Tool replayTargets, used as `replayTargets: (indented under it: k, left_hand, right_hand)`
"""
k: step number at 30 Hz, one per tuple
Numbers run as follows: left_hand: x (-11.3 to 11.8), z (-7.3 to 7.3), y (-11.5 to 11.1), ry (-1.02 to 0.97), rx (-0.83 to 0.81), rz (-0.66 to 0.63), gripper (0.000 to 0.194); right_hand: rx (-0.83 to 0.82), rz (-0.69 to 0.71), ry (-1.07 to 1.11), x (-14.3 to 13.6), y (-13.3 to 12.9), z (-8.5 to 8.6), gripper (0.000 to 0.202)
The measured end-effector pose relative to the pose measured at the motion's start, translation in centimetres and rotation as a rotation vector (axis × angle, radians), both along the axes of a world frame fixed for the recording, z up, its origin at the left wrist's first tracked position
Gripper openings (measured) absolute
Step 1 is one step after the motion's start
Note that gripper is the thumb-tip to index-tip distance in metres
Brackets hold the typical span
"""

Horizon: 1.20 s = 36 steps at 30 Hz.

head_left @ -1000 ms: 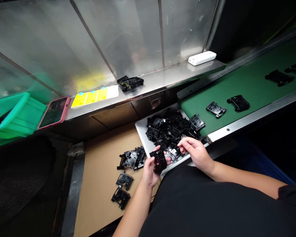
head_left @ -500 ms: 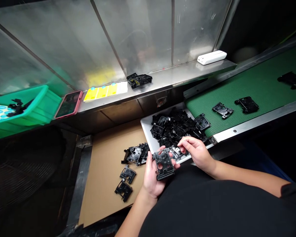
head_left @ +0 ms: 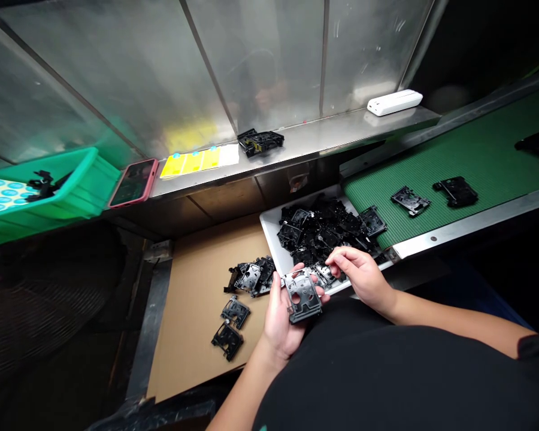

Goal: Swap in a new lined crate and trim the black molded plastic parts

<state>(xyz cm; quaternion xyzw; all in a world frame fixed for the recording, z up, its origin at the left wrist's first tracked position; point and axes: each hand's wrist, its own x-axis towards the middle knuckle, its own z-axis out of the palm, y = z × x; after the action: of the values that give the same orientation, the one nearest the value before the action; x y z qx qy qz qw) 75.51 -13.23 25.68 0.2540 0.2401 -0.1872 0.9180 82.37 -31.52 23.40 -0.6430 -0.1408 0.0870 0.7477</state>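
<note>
left hand (head_left: 281, 326) holds a black frame (head_left: 303, 307). right hand (head_left: 365, 280) is pinched narrow, contents unclear. beyond both sits a white tray (head_left: 270, 240).

Piled black parts (head_left: 326, 230) hide much of the white tray (head_left: 270, 241).

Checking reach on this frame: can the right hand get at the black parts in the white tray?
Likely yes: the right hand hovers by the white tray, nothing visible blocking the black parts, though its pinched fingers may hold something small.

Black perforated part (head_left: 302, 287), tilted, in left hand (head_left: 280, 326)
</note>
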Motion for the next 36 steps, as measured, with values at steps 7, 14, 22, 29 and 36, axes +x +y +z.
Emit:
replayTargets:
  k: [7,14,22,29,36]
  left_hand:
    - [1.6,-4.2,3.3,-0.115,0.568,0.100,0.062]
    - [4.5,-10.2,10.7,-0.136,2.057,-0.096,0.073]
    - [8.9,-14.9,3.1,-0.635,1.792,-0.649,0.048]
    - [11.7,-17.9,0.2,-0.449,1.714,-0.658,0.079]
    - [8.2,-14.1,0.9,-0.414,1.399,-0.540,0.078]
  right_hand:
    - [0.013,-0.006,0.020,0.0,0.0,-0.3,0.021]
    - [-0.004,-0.025,0.032,0.0,-0.7,-0.5,0.022]
    - [-0.003,-0.053,0.035,0.0,-0.8,-0.7,0.023]
    - [-0.023,-0.050,0.048,-0.2,-1.1,-0.5,0.023]
    - [0.011,-0.099,0.086,0.1,-1.6,-0.9,0.021]
